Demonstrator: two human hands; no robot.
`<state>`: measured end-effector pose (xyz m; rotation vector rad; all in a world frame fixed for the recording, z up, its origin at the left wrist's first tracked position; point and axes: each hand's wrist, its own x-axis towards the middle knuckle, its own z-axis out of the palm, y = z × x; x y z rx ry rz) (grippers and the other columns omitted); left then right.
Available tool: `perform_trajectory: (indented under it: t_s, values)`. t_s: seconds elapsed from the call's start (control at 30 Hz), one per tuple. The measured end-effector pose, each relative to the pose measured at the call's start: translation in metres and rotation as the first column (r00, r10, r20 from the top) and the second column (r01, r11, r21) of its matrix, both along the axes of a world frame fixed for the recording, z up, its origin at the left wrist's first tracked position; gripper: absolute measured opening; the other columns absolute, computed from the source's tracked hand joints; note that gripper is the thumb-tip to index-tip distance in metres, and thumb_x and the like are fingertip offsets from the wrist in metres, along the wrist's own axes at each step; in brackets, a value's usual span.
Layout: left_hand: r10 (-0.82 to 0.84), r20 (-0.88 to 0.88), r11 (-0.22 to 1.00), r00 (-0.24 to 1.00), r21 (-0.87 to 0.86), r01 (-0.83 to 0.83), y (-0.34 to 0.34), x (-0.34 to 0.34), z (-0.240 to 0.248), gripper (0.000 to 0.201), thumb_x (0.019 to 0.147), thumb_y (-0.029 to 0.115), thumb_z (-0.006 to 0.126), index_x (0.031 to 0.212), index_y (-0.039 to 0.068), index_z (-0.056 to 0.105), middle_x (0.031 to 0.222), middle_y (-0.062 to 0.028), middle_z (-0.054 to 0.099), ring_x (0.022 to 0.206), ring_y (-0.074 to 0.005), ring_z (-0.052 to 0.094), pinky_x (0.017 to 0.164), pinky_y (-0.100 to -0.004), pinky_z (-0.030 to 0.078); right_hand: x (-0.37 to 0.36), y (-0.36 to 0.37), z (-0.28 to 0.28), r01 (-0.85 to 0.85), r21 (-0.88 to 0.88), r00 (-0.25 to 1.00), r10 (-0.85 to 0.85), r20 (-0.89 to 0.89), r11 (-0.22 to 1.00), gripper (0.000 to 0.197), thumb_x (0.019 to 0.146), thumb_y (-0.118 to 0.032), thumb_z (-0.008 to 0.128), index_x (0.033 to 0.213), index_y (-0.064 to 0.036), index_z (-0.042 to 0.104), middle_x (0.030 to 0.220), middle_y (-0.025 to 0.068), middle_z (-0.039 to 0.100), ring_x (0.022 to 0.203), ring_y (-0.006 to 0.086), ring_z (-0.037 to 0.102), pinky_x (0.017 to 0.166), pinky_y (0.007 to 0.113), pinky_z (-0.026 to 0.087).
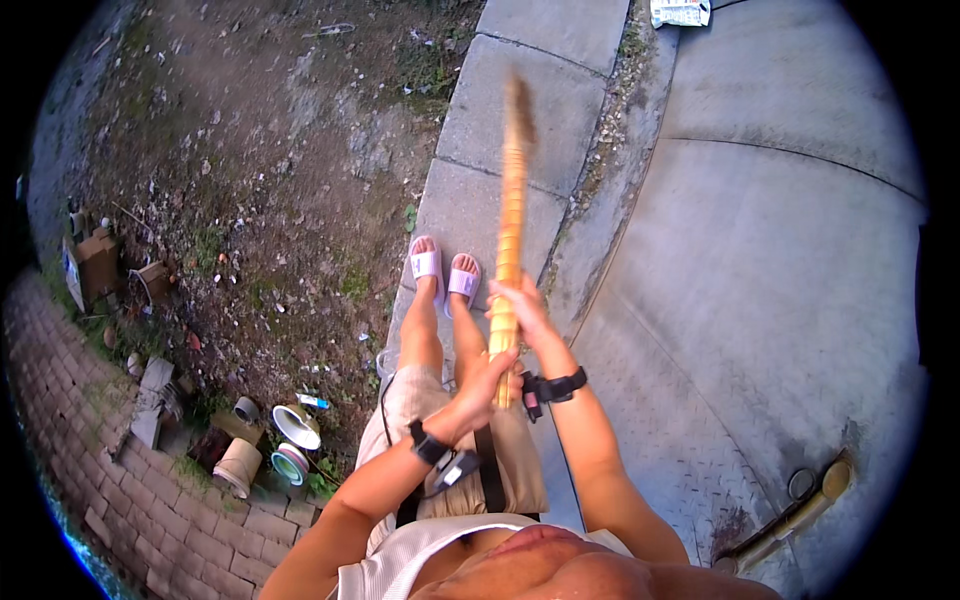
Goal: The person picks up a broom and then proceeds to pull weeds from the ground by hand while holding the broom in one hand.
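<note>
One ringed yellow stick point(511, 230), two pale sandals point(426, 263) (a pair), two black wristbands point(428, 443), one package point(681, 11)

A long, segmented yellow rod point(511, 225) runs forward through the left hand point(482, 388) and, farther along, the right hand point(524, 310), above flat grey concrete slabs point(468, 125). Pale open-toed slippers point(427, 264) stand on those slabs, left of the rod. Bare brown earth point(320, 190) lies left of the slabs, smooth grey paving point(760, 260) right. Nearer, at left, a cylindrical beige bucket point(237, 468) sits beside reddish-brown brick paving point(195, 530).
</note>
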<state>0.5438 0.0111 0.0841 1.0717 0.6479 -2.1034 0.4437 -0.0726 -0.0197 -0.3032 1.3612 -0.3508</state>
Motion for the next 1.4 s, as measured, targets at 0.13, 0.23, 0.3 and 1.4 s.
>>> perform_trajectory:
  t_s: [0.13,0.23,0.3,1.4]
  values:
    - [0.135,-0.332,0.99,0.933,0.082,-0.114,-0.063,0.007,-0.074,0.021,0.092,0.021,0.057,0.1,0.004,0.049,0.079,-0.0014,0.053,0.06,-0.0071,0.051,0.049,-0.0179,0.044,-0.022,-0.048,-0.037,0.121,0.01,0.992,-0.121,-0.018,0.993,0.034,0.084,-0.012,0.063,0.11,-0.0076,0.041,0.08,0.0101,0.058,0.064,0.0204,0.061,0.054,0.035,0.056]
    - [0.353,-0.505,0.935,0.788,0.182,-0.303,-0.076,0.016,-0.113,0.02,0.093,0.018,0.054,0.096,0.0,0.048,0.075,-0.0016,0.051,0.06,-0.0075,0.05,0.049,-0.0186,0.044,-0.004,-0.069,-0.074,0.037,0.091,0.994,-0.028,-0.109,0.995,0.033,0.078,-0.014,0.064,0.101,-0.0025,0.044,0.072,0.0129,0.057,0.061,0.0239,0.061,0.053,0.037,0.055]
    - [0.467,-0.473,0.884,0.747,0.282,-0.374,-0.06,0.057,-0.122,0.019,0.094,0.019,0.053,0.093,0.001,0.047,0.074,0.0001,0.048,0.057,-0.0061,0.049,0.048,-0.0179,0.044,0.051,-0.071,-0.069,0.001,0.075,0.997,0.005,-0.08,0.997,0.028,0.077,-0.012,0.065,0.093,0.0012,0.047,0.073,0.0132,0.059,0.062,0.024,0.063,0.053,0.036,0.055]
    - [0.023,0.203,0.993,0.979,0.11,-0.046,-0.311,0.015,0.018,0.014,0.094,0.02,0.048,0.1,0.01,0.04,0.079,-0.003,0.049,0.058,-0.0098,0.048,0.05,-0.0214,0.045,0.056,-0.282,-0.007,-0.008,0.152,0.889,-0.063,0.454,0.988,0.075,0.078,-0.003,0.06,0.141,-0.0137,0.02,0.084,0.0094,0.052,0.059,0.0191,0.059,0.047,0.032,0.05]
